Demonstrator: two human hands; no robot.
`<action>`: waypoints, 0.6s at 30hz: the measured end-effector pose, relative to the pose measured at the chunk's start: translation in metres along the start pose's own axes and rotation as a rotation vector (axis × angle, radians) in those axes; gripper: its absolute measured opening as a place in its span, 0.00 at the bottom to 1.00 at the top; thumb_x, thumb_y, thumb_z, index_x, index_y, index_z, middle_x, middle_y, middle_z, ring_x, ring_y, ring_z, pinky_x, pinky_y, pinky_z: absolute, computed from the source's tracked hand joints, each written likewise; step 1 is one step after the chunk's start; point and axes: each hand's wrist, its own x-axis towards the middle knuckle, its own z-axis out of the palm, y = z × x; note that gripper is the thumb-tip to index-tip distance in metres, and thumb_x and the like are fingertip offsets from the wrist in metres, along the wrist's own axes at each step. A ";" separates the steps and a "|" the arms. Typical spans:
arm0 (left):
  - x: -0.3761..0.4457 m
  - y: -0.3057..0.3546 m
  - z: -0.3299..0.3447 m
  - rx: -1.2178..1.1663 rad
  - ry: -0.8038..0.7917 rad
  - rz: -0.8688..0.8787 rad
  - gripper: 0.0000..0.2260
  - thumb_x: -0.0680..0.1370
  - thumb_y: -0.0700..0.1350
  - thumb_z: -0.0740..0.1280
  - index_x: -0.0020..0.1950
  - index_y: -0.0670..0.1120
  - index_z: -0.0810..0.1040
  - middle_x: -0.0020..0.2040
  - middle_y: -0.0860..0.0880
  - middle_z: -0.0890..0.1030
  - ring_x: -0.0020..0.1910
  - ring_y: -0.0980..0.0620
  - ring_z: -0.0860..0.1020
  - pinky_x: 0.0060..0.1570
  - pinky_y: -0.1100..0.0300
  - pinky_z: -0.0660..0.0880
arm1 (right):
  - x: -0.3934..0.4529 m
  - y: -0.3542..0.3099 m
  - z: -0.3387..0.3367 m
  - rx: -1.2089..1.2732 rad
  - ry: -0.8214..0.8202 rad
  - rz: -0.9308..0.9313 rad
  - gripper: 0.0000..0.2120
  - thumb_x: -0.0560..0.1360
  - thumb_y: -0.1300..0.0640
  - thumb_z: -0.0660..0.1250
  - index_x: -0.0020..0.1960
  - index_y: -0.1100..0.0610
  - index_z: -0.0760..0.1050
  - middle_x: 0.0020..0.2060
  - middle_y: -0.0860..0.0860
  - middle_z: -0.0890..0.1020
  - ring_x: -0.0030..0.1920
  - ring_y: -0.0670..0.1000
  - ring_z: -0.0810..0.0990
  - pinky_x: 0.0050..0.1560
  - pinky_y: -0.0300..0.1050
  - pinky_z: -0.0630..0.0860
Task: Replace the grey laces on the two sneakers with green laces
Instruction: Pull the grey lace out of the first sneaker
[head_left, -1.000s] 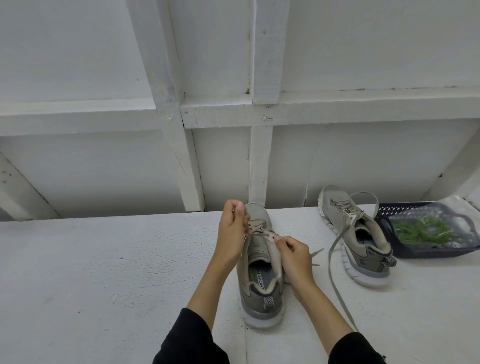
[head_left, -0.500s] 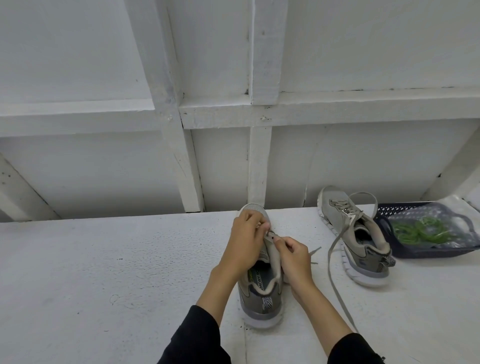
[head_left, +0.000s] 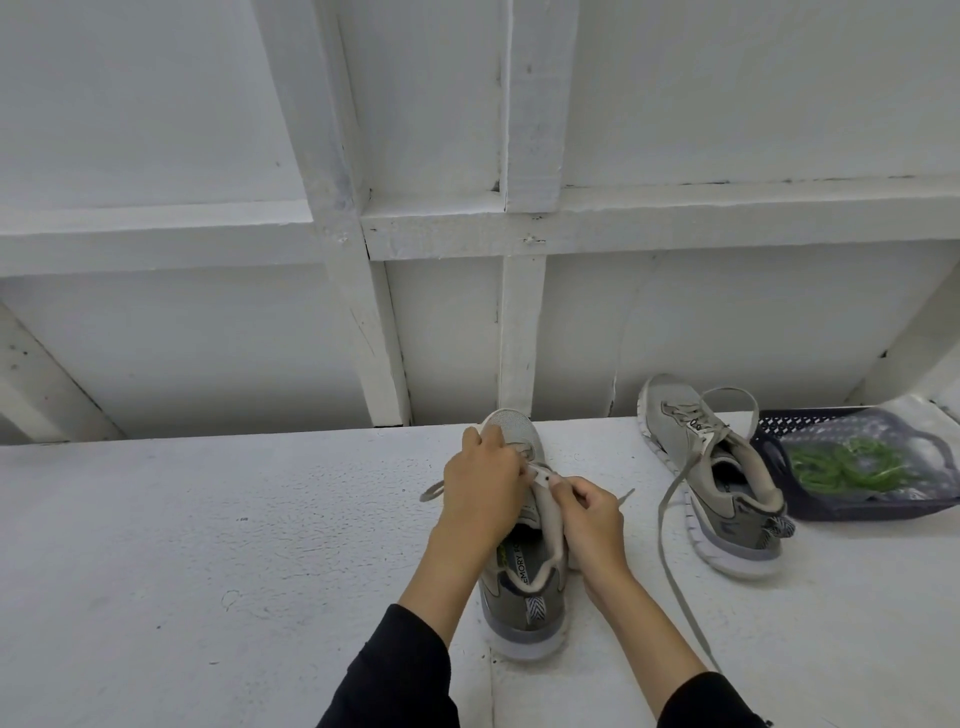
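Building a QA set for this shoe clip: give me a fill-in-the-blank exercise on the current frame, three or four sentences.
1. Both hands work on the grey mesh sneaker nearer the ____ of the white tabletop.
2. The bundle of green laces lies in a dark ____ basket.
3. The second grey sneaker stands between the near sneaker and the ____.
4. Its long grey lace trails toward the ____.

Missing: middle; plastic; basket; person

We're seeing two bare forearms coming out of black long sleeves, left sleeve (head_left: 400, 670) and right sleeve (head_left: 711, 704), cuffs pushed up short of the wrists. Left hand (head_left: 483, 486) and right hand (head_left: 589, 512) are wearing no gloves, rings or watch.
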 end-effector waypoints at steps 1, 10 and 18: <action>0.001 -0.002 0.006 0.018 0.004 -0.010 0.11 0.81 0.50 0.62 0.54 0.47 0.81 0.56 0.49 0.72 0.56 0.47 0.69 0.39 0.57 0.65 | 0.000 0.000 0.000 -0.002 0.000 0.002 0.15 0.77 0.55 0.65 0.39 0.66 0.75 0.29 0.54 0.73 0.32 0.49 0.69 0.35 0.44 0.64; -0.013 -0.011 0.011 -0.964 0.034 -0.092 0.07 0.82 0.44 0.61 0.47 0.46 0.77 0.50 0.54 0.80 0.50 0.62 0.76 0.48 0.71 0.68 | 0.000 0.001 0.000 -0.002 -0.003 -0.025 0.16 0.77 0.54 0.65 0.39 0.67 0.75 0.29 0.57 0.73 0.32 0.49 0.69 0.35 0.44 0.64; -0.009 -0.017 0.010 -1.559 0.223 -0.360 0.10 0.84 0.41 0.56 0.43 0.41 0.69 0.35 0.47 0.72 0.34 0.54 0.74 0.47 0.56 0.78 | 0.004 0.008 0.000 0.010 0.001 -0.007 0.16 0.77 0.53 0.65 0.41 0.67 0.76 0.30 0.55 0.74 0.33 0.49 0.69 0.36 0.44 0.65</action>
